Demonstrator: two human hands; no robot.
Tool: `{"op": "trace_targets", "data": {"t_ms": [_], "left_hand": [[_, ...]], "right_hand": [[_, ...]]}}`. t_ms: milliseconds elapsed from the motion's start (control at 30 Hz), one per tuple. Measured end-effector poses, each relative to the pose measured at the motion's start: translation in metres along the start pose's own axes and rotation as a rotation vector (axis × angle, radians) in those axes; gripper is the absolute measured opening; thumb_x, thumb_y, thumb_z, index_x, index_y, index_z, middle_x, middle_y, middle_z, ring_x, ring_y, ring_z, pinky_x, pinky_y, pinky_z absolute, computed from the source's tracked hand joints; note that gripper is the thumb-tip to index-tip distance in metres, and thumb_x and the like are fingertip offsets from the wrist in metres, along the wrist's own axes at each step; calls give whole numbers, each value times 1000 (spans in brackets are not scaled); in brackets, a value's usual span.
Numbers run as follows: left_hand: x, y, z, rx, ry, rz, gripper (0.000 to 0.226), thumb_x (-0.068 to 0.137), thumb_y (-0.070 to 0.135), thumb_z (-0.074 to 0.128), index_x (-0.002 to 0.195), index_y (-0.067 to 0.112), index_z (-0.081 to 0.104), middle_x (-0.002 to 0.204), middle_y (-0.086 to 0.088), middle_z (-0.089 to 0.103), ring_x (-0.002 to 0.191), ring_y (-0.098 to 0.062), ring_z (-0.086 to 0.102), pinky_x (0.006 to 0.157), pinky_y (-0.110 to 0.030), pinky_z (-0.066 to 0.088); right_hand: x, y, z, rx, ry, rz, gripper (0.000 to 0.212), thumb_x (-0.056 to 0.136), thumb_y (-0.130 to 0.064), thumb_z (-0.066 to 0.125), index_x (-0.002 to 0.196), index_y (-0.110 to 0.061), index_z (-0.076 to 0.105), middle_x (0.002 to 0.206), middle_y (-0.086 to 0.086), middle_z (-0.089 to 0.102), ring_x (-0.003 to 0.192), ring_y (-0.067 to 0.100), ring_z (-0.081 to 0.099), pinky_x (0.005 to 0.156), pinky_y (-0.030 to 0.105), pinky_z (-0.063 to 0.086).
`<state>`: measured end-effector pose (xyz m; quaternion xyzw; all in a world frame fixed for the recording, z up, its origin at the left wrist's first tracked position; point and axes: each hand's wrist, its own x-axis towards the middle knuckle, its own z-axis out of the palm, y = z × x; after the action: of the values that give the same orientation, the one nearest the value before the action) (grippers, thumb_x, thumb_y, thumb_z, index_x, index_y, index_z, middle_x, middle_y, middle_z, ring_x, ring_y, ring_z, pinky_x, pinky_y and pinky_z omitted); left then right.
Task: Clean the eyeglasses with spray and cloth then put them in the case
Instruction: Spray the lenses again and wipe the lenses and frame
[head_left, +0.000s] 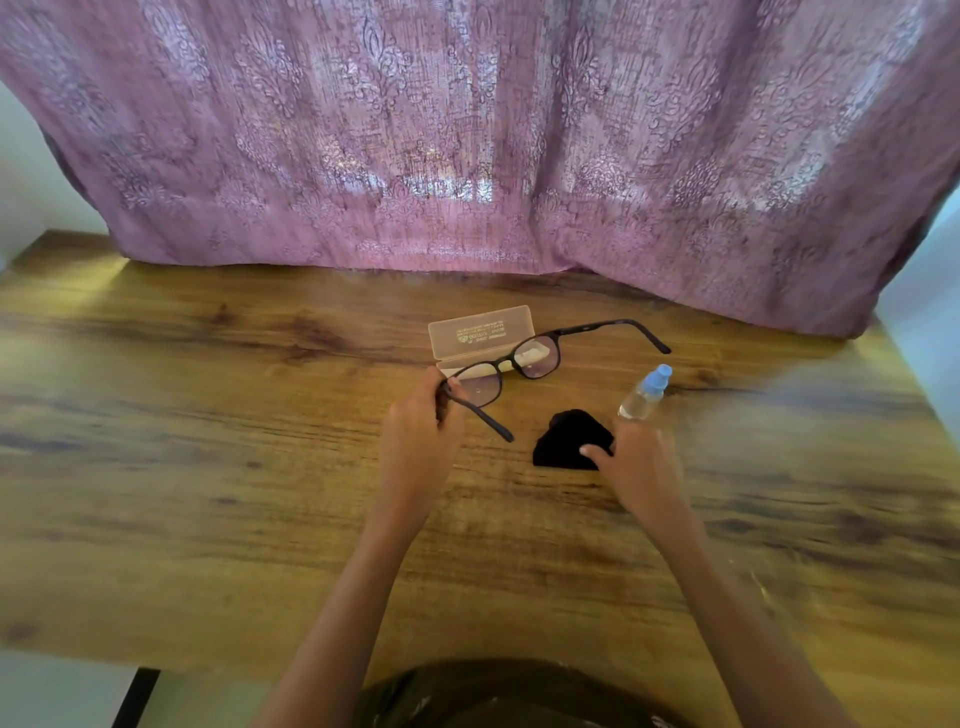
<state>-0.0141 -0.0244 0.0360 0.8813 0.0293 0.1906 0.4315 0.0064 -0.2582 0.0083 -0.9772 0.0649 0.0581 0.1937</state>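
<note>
Dark-framed eyeglasses (535, 358) with their arms unfolded are held just above the wooden table (208, 415). My left hand (421, 431) pinches them at the left hinge. Behind them lies a clear plastic case (478, 332) with its lid open. A crumpled black cloth (569, 439) lies on the table to the right of the glasses. My right hand (639, 462) is on the cloth's right edge, with the thumb touching it. A small clear spray bottle (644, 395) with a blue cap lies tilted just beyond that hand.
A pink patterned curtain (467, 145) hangs along the table's far edge. The table's near edge runs by my body, and its right edge (914, 374) slants close to the bottle.
</note>
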Motion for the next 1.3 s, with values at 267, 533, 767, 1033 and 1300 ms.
{"op": "trace_targets", "data": {"t_ms": [267, 533, 767, 1033, 1300], "left_hand": [[-2, 1, 2, -56, 20, -39, 19, 100, 24, 47, 87, 16, 57, 53, 10, 40, 44, -8, 33, 43, -17, 22], [-6, 0, 6, -108, 31, -53, 17, 100, 27, 47, 84, 26, 51, 56, 8, 44, 46, -8, 36, 44, -24, 27], [-7, -1, 10, -114, 27, -67, 19, 100, 30, 46, 83, 38, 46, 55, 9, 44, 47, -7, 38, 45, -20, 26], [-8, 0, 14, -116, 0, -78, 16, 100, 32, 45, 86, 30, 52, 56, 4, 49, 46, -14, 43, 44, -31, 31], [-9, 2, 18, -126, -28, -70, 25, 97, 44, 42, 87, 29, 58, 59, 9, 56, 46, -6, 45, 41, -16, 28]], "right_hand": [[-6, -3, 2, 346, 39, 36, 22, 77, -26, 76, 75, -19, 56, 77, -4, 60, 69, 9, 56, 55, 19, 37], [-21, -13, -7, 891, -15, 156, 38, 83, -23, 76, 107, -34, 49, 84, 0, 71, 82, 13, 69, 71, 27, 50], [-32, -30, -17, 1012, -226, -133, 41, 87, 3, 65, 113, -28, 66, 111, -8, 72, 106, 2, 65, 86, 20, 54], [-34, -59, -20, 600, 222, -373, 15, 80, -14, 79, 95, -16, 76, 99, -7, 59, 91, 7, 55, 76, 16, 46], [-37, -78, -22, 659, 381, -453, 13, 89, -11, 67, 100, -10, 60, 92, -5, 64, 85, 7, 62, 73, 17, 51]]}}
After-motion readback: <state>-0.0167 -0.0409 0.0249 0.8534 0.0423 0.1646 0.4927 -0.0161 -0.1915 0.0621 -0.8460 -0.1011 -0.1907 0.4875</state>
